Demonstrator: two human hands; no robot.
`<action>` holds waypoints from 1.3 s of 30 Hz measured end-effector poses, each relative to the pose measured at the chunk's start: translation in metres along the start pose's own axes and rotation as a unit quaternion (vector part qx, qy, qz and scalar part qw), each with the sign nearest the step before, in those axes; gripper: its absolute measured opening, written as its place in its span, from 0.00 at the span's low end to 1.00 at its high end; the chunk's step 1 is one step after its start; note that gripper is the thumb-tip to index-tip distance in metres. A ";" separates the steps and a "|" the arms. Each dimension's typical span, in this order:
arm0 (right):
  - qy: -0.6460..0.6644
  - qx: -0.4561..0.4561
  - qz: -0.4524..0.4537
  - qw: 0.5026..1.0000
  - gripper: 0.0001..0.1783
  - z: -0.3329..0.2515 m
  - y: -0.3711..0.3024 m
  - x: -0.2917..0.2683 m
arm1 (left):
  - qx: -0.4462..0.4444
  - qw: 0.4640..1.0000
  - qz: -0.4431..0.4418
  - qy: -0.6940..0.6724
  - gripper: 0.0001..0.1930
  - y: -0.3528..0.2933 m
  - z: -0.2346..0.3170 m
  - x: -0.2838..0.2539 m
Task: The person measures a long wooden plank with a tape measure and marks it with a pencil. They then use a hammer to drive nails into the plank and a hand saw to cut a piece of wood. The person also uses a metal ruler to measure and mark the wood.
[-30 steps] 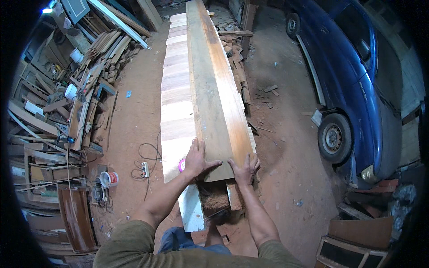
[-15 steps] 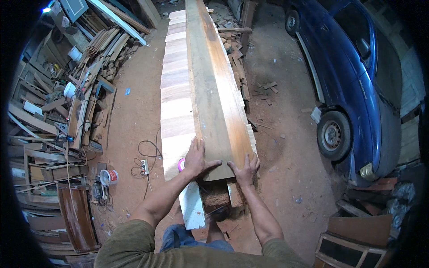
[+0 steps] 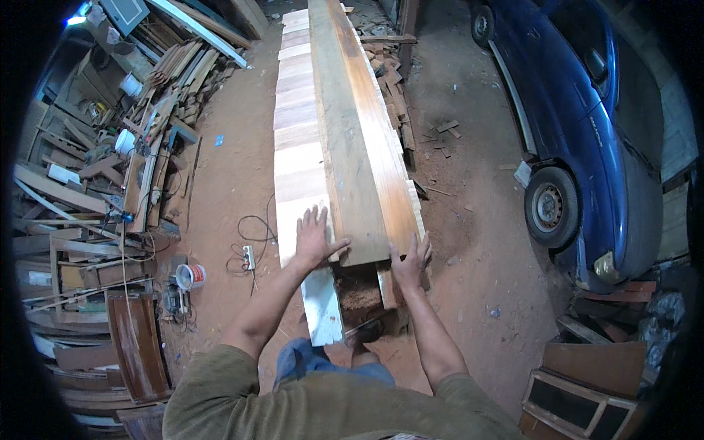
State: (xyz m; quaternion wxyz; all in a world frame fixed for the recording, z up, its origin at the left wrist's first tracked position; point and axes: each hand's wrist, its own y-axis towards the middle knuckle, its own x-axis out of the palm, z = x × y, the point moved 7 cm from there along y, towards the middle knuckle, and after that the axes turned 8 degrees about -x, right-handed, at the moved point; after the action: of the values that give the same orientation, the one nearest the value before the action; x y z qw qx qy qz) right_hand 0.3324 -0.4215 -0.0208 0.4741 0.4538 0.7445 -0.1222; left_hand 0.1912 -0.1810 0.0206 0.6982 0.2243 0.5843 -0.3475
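A long wooden plank (image 3: 356, 169), greyish brown with an orange-brown strip along its right side, runs away from me. It lies over a row of short pale boards (image 3: 299, 136). My left hand (image 3: 315, 238) rests flat with fingers spread on the pale boards, its thumb reaching to the plank's left edge. At the near right corner of the plank, my right hand (image 3: 411, 264) lies along the edge with fingers stretched out and thumb up. Neither hand is wrapped around anything. Below the near end, a white-faced beam (image 3: 323, 312) sticks out toward me.
A power strip (image 3: 248, 257) with a black cable and a white bucket (image 3: 190, 277) are on the dirt floor at left. Scrap wood (image 3: 180, 81) is piled beyond them. A blue car (image 3: 587, 139) stands at right, with wooden frames (image 3: 579, 400) near me.
My hands have moved apart: the left has shifted off the plank's top toward the pale boards, and the right thumb has drawn back from the near end. A pink round thing by my left wrist is now hidden.
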 end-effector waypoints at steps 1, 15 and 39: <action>0.020 0.010 0.009 1.000 0.38 -0.015 -0.009 -0.021 | -0.004 1.000 -0.019 0.000 0.56 -0.015 -0.010 0.000; 0.544 0.179 -0.324 0.753 0.36 -0.124 -0.118 0.047 | -0.249 0.637 -0.132 -0.717 0.26 -0.193 -0.005 0.037; 0.294 -0.087 -0.479 0.823 0.24 -0.152 -0.067 -0.043 | -0.308 0.504 -0.295 -0.751 0.17 -0.224 0.014 0.036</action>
State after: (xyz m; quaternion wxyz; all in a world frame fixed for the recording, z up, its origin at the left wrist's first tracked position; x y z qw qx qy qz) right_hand 0.1948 -0.3895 0.0768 0.1518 0.0116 0.9798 -0.1293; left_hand 0.0359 -0.3462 0.0097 0.7575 -0.5355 -0.0568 -0.3692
